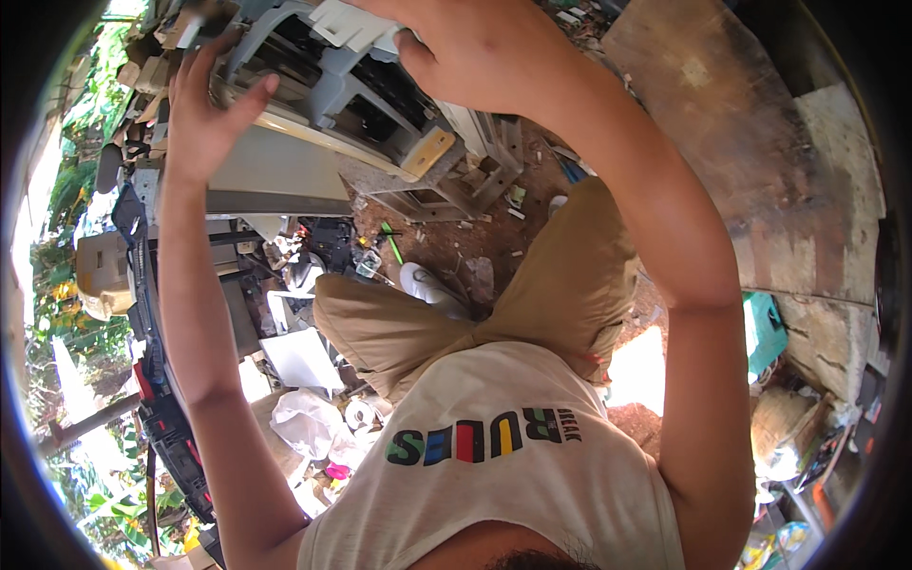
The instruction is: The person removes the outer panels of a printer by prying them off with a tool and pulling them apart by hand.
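In front of me at the top stands a boxy machine casing [275,166] with beige and grey panels. Its grey plastic inner frame [334,87] has dark openings. My right hand [480,52] reaches over it, closed on a pale ribbed plastic piece [353,26]; the thumb shows at the piece's edge, and the other fingers are cut off by the picture's top. My left hand [211,119] is open at the casing's left side, thumb and fingers spread. Whether it touches the casing, I cannot tell.
Around my shoes lie scraps on brown dirt [480,249], with a green stick [391,243]. White plastic bags [306,423] and a white panel [302,361] lie to the left. A worn wooden board [703,104] is at the right, with a teal container [763,331] below it.
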`<move>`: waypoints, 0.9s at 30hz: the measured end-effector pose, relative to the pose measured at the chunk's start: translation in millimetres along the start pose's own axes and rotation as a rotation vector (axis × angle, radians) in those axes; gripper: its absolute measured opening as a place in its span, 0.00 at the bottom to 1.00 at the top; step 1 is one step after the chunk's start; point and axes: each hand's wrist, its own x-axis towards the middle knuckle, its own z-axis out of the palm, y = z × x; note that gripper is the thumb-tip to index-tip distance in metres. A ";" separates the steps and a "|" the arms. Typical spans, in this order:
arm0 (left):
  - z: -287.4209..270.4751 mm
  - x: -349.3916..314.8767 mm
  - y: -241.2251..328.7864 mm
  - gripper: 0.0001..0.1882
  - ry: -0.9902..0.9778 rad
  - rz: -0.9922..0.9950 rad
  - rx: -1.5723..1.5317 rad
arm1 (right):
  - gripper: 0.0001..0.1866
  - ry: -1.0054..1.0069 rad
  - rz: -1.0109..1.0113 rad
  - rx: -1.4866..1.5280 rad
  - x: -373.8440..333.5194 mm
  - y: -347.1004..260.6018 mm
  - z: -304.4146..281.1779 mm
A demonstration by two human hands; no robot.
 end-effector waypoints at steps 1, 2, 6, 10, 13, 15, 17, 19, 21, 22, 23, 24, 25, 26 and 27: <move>0.2 -6.0 1.4 0.37 -0.009 -0.066 -0.041 | 0.26 0.011 0.010 0.000 -0.2 0.5 -0.2; 2.0 -8.0 9.3 0.37 0.022 -0.082 -0.035 | 0.26 0.027 0.001 -0.009 -0.5 2.8 -2.7; 7.9 -24.8 27.7 0.36 0.067 -0.164 -0.056 | 0.26 -0.051 0.028 -0.010 3.4 1.2 -1.9; 11.8 -29.4 21.6 0.35 0.060 -0.116 -0.136 | 0.26 -0.080 0.010 0.077 5.0 5.5 -5.3; 11.3 -28.7 20.8 0.35 0.049 -0.128 -0.180 | 0.26 -0.059 -0.037 0.176 5.1 16.0 -8.2; 15.0 -26.7 17.6 0.35 0.051 -0.131 -0.189 | 0.26 -0.045 -0.033 0.207 5.1 20.6 -8.1; 16.7 -23.5 15.4 0.36 0.048 -0.135 -0.172 | 0.28 -0.048 -0.060 0.173 7.4 23.6 -8.2; 15.6 -22.4 18.0 0.34 0.074 -0.127 -0.102 | 0.30 -0.056 -0.041 0.124 9.1 20.6 -9.9; 18.3 -20.3 15.6 0.34 0.088 -0.113 -0.118 | 0.31 -0.095 0.026 0.128 9.0 15.6 -11.2; 17.6 -18.6 15.8 0.34 0.094 -0.106 -0.125 | 0.32 -0.127 0.082 0.154 10.5 13.7 -13.7; 15.8 -14.5 21.2 0.35 0.064 -0.116 -0.139 | 0.33 -0.159 0.142 0.175 10.5 13.0 -14.7; 13.7 -15.0 23.9 0.37 0.048 -0.147 -0.136 | 0.33 -0.147 0.129 0.178 9.8 13.4 -12.8; 11.5 -16.6 26.1 0.40 0.032 -0.177 -0.134 | 0.33 -0.135 0.117 0.181 8.4 14.1 -9.5; 10.1 -16.7 26.6 0.42 0.016 -0.202 -0.131 | 0.33 -0.118 0.107 0.184 8.8 14.1 -7.7; 14.5 -20.5 24.4 0.41 0.057 -0.182 -0.108 | 0.33 -0.094 0.066 0.134 9.3 11.3 -7.5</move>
